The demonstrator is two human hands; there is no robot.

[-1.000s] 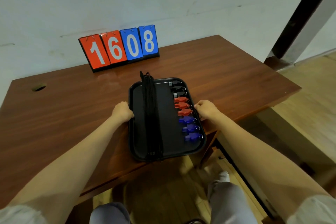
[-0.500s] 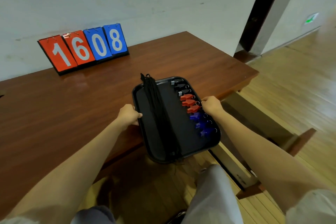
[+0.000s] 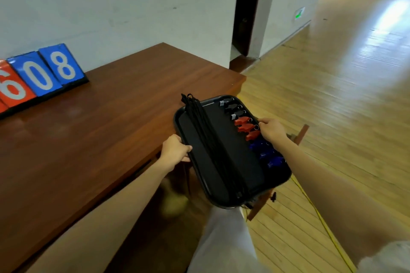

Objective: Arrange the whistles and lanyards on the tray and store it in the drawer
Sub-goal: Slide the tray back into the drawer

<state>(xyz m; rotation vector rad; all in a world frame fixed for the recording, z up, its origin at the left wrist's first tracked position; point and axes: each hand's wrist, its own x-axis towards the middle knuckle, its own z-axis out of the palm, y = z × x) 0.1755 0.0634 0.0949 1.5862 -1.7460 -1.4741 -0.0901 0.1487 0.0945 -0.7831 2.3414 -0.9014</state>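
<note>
Head view
- Tray: the black tray [image 3: 226,139] is held in the air just off the table's [image 3: 99,128] near right corner, above the wood floor [image 3: 332,95].
- Left hand: the left hand [image 3: 176,150] has its fingers curled round the tray's left long rim.
- Right hand: the right hand [image 3: 274,131] grips the right rim, touching the red whistles [image 3: 246,127].
- Lanyards: the black lanyards [image 3: 206,139] lie in a bundle lengthwise on the tray, left of its middle.
- Whistles: one row runs along the right side, with the black whistles [image 3: 233,108] farthest, the red ones in the middle and the blue whistles [image 3: 266,154] nearest.
- Scoreboard: the flip scoreboard [image 3: 42,75] stands on the table by the wall.
</note>
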